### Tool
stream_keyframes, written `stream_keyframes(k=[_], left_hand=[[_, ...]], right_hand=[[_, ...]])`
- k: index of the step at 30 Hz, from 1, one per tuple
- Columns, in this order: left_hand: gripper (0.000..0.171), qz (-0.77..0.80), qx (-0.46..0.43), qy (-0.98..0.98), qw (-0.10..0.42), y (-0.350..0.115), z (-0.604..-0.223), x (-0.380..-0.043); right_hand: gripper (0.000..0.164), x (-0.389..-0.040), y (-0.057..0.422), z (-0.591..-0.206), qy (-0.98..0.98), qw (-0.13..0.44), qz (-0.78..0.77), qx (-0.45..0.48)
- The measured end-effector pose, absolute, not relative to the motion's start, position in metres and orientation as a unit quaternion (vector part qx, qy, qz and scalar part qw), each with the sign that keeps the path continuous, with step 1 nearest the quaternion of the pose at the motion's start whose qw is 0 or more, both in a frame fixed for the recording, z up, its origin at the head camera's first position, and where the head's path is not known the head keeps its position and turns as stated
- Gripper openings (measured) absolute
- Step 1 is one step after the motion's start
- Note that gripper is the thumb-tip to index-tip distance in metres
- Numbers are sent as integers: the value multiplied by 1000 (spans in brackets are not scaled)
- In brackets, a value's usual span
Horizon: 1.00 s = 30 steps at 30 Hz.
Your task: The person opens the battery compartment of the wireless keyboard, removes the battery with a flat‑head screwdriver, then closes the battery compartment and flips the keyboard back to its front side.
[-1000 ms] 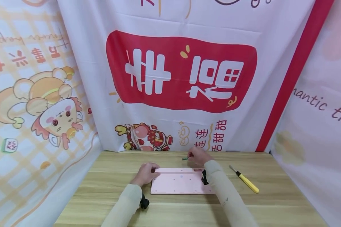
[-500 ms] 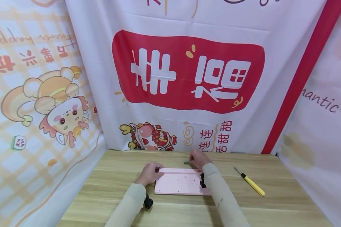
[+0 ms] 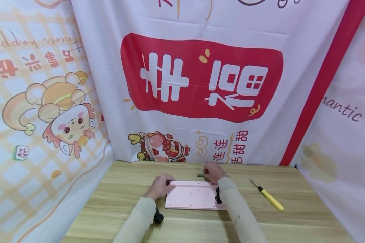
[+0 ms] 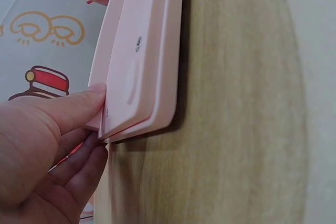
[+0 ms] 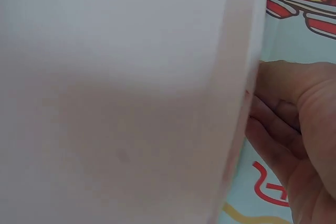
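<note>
A pink keyboard [image 3: 190,195] lies underside up on the table, with small screw holes across its back. My left hand [image 3: 160,186] pinches its far left corner; in the left wrist view the thumb [image 4: 79,108] lies on top and the fingers curl below the edge. At the far right edge is my right hand [image 3: 214,172], its curled fingers pinching a small green battery [image 3: 200,175] that sticks out to the left. The right wrist view shows the right hand [image 5: 310,124] at the keyboard's edge [image 5: 254,40], with the battery hidden there.
A screwdriver [image 3: 270,198] with a yellow handle lies on the wooden table [image 3: 292,219] to the right. Printed cloth [image 3: 200,141] hangs just behind the table's back edge, and more cloth closes in both sides.
The right hand with the battery has come slightly down and nearer the keyboard's far edge. My left hand keeps its grip. The head view has shifted a little.
</note>
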<state>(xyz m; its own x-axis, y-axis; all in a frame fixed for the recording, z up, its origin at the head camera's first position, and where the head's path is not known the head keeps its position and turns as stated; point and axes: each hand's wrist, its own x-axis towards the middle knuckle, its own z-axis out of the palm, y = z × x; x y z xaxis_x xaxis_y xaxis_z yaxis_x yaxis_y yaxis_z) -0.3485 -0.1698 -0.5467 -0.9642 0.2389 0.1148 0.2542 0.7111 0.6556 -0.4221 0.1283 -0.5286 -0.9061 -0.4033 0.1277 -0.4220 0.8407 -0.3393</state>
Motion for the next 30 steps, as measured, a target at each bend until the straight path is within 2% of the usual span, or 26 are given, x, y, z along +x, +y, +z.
stream_keyframes(k=[3,8,14,18,23,30], left_hand=[[20,-358,-130,-925,17,-169,-545,-347],[22,-357,-125,-926,24,-169,-540,-346],[22,-358,-118,-926,14,-166,-542,-344],[22,-356,-123,-926,12,-166,-543,-342],[23,-355,-125,-926,10,-166,-543,-342],[23,-360,-112,-926,6,-167,-545,-345]], right_hand=[[7,-421,136,-519,-957,34,183,222],[18,-422,155,-496,-952,41,180,242],[7,-421,186,-484,-947,21,177,268],[15,-418,201,-490,-945,-6,179,274],[5,-413,211,-507,-947,1,182,266],[8,-415,211,-522,-946,19,188,262]])
